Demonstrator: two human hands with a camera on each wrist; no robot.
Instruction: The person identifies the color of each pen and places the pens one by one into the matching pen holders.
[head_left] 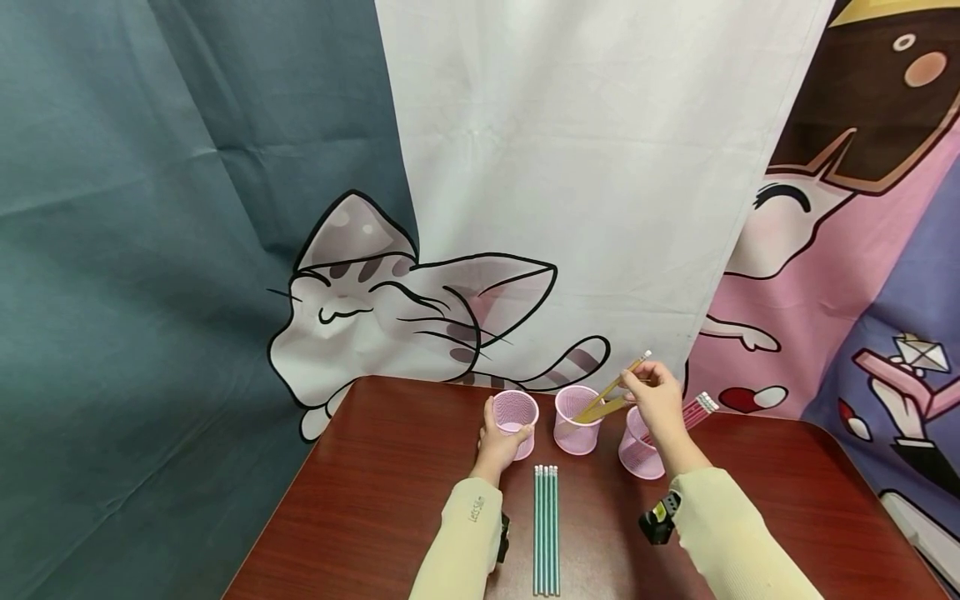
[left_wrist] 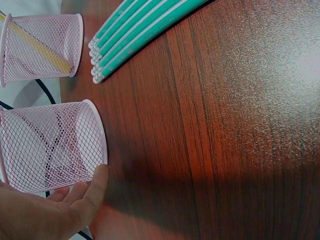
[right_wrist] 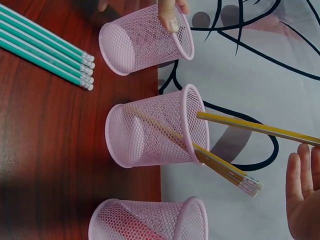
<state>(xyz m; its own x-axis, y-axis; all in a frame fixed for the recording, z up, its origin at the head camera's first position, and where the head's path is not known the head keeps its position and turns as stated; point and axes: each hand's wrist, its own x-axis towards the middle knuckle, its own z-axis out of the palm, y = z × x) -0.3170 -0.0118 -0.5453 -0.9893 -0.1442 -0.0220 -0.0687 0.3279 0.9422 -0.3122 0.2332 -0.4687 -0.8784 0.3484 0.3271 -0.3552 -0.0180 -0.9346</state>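
Observation:
My left hand (head_left: 497,446) grips the left pink mesh pencil cup (head_left: 513,406), its thumb over the near rim. Above the middle pencil cup (head_left: 576,438) my right hand (head_left: 662,408) pinches a yellow pencil (right_wrist: 257,128), eraser end up. Its lower end is at that cup's mouth in the right wrist view. Several yellow pencils (right_wrist: 225,167) lean inside the middle cup with their erasers sticking out. To the right, below my right hand, is a third pencil cup (head_left: 636,457) holding several dark pink pencils (head_left: 699,408). All three cups stand upright.
Several green pencils (head_left: 546,529) lie side by side on the brown wooden table (head_left: 390,500), in front of the left and middle cups. Behind the table's back edge hangs a printed cloth (head_left: 480,167) with a cartoon cat.

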